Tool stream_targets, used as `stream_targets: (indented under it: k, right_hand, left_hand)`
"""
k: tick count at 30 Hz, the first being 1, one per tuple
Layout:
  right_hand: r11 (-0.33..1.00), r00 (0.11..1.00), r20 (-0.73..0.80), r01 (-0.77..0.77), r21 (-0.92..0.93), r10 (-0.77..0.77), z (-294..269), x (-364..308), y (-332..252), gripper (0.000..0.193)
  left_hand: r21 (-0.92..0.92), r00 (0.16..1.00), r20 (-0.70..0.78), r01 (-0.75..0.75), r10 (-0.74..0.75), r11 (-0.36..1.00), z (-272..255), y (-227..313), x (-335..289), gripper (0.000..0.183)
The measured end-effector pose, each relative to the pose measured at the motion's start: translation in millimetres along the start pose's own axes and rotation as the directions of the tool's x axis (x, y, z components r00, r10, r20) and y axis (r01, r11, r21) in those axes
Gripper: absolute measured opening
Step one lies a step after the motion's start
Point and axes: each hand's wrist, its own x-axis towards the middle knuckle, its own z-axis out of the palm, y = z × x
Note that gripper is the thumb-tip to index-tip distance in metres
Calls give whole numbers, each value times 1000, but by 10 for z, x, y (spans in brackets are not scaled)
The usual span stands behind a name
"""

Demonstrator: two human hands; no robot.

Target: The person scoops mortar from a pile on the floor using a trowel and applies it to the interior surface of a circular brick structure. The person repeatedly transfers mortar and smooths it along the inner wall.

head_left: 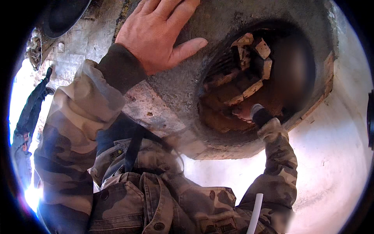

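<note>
My left hand lies on the grey, sooty top of a masonry stove, fingers stretched out and thumb apart. It holds nothing. To its right is a round opening with a dark rim. My right hand reaches down into this opening, close to the reddish-brown clay or earth at its near side. Its fingers look bunched together in the shade; what they hold, if anything, is hidden. Just beyond it, several broken bricks stand in a curved row beside a dark grate.
A dark round pan-like shape is at the far left. White walls border the stove on the right and near side. Dark clothing hangs at the left. A white tube crosses my right sleeve's lower part. Part of the opening is blurred.
</note>
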Motion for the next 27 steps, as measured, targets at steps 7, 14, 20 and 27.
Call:
stream_targets:
  k: [7, 14, 20, 27]
  right_hand:
    - [996, 994, 91, -48, -73, 55, 47, -307, -156, 50]
    - [933, 925, -375, 72, 352, 70, 611, -1107, 498, 43]
    - [831, 346, -917, 438, 344, 198, 1757, -1410, -196, 31]
    - [82, 133, -511, 923, 377, 849, 3775, -779, -3132, 22]
  left_hand:
    - [92, 999, 34, 28, -31, 995, -21, 39, -30, 73]
    - [71, 979, -135, -141, 150, 987, 172, -148, -106, 65]
    - [79, 977, -128, -164, 173, 983, 164, -111, -22, 64]
    - [97, 960, -148, -226, 238, 969, 461, -203, 82, 63]
